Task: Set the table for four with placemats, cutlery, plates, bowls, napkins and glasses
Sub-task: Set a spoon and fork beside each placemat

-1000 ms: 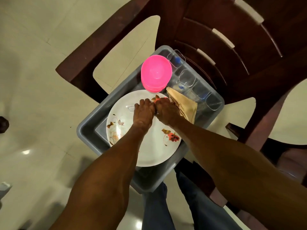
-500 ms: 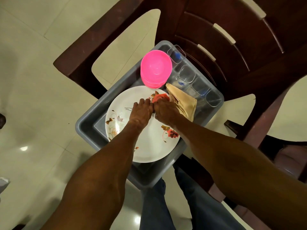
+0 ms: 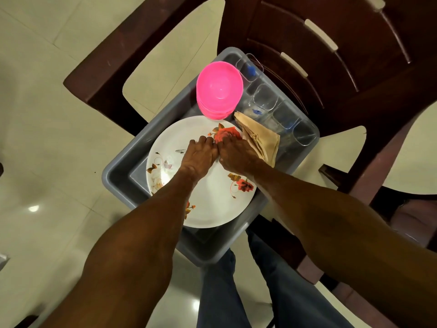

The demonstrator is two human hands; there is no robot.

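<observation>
A grey plastic tub [image 3: 118, 171] sits on a dark chair seat. In it lies a white floral plate [image 3: 212, 204]. Behind the plate are a stack of pink bowls [image 3: 220, 88], folded tan napkins [image 3: 262, 138] and a row of clear glasses [image 3: 264, 100] along the tub's far wall. My left hand [image 3: 198, 155] and my right hand [image 3: 234, 152] are side by side over the plate's far half, knuckles up and fingers curled down. A metal cutlery tip [image 3: 181, 151] sticks out to the left of my left hand. The rest of the cutlery is hidden under both hands.
The dark brown plastic chair [image 3: 331, 79] holds the tub, its backrest to the upper right and an armrest [image 3: 113, 74] to the upper left. A second chair [image 3: 402, 209] stands at the right. Pale tiled floor [image 3: 47, 138] lies on the left. My legs show below the tub.
Both hands stay together on the plate in the same spot. Only the view has shifted slightly.
</observation>
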